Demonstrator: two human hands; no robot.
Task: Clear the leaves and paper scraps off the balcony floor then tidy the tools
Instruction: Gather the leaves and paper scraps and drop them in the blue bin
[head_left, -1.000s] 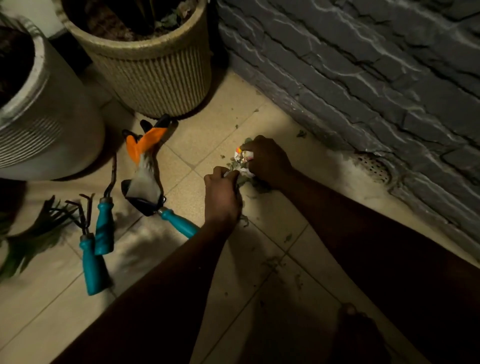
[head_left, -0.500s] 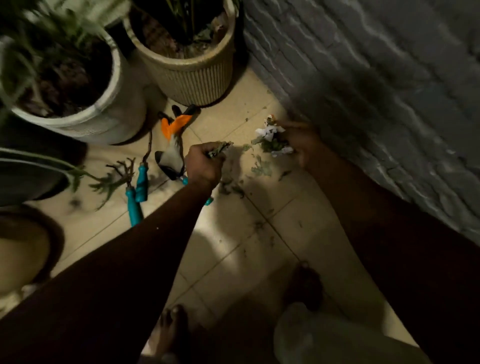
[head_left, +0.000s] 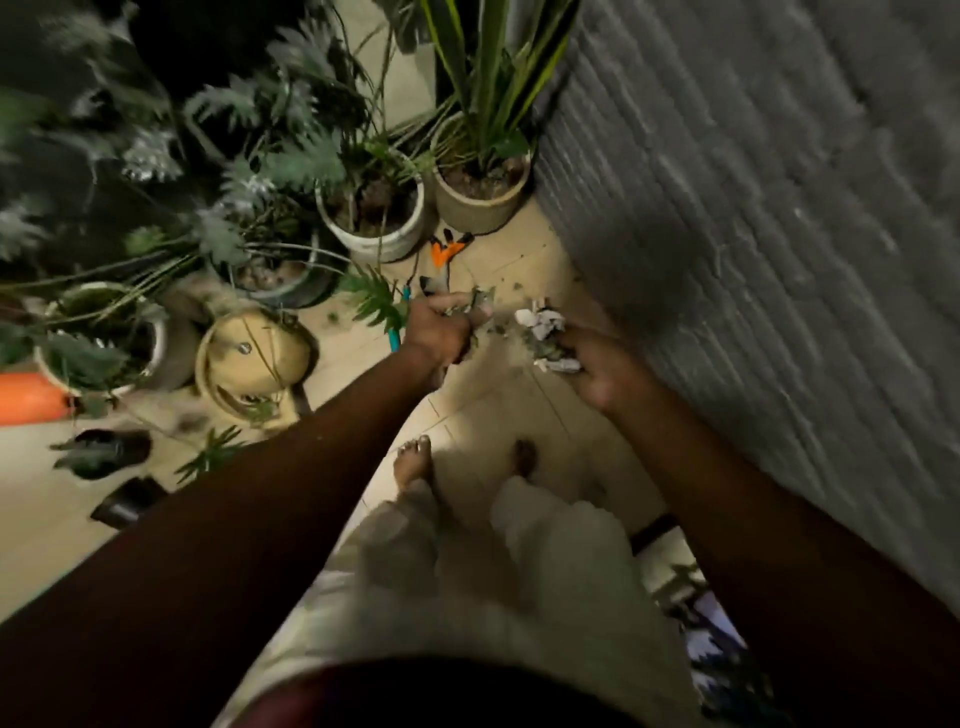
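1. Firstly, the head camera looks steeply down on a person standing on the tiled balcony floor (head_left: 519, 395), both arms stretched forward. Much of the picture is smeared by motion.
2. The left hand (head_left: 439, 332) is fisted, knuckles up, around a tuft of leaves (head_left: 480, 301) that sticks out past the fingers.
3. The right hand (head_left: 605, 366) lies palm up, its fingers curled round a wad of white paper scraps (head_left: 540, 325) mixed with greenish bits. It is close beside the grey brick wall (head_left: 753, 234).
4. The two hands are near each other but apart, both held above the tiles. A few dark crumbs (head_left: 511, 283) lie on the floor beyond them.
5. An orange-handled pruner (head_left: 447, 249) lies on the floor at the foot of the pots. A teal handle (head_left: 396, 338) shows just left of the left hand; the rest of that tool is hidden, so its kind cannot be told.
6. A white pot (head_left: 374, 234) and a beige pot (head_left: 480, 208) stand upright side by side, the beige one against the wall. A yellowish pot (head_left: 249, 358) lies tipped on its side further left.
7. Two bare feet (head_left: 413, 462) and light trousers (head_left: 519, 571) fill the lower middle.
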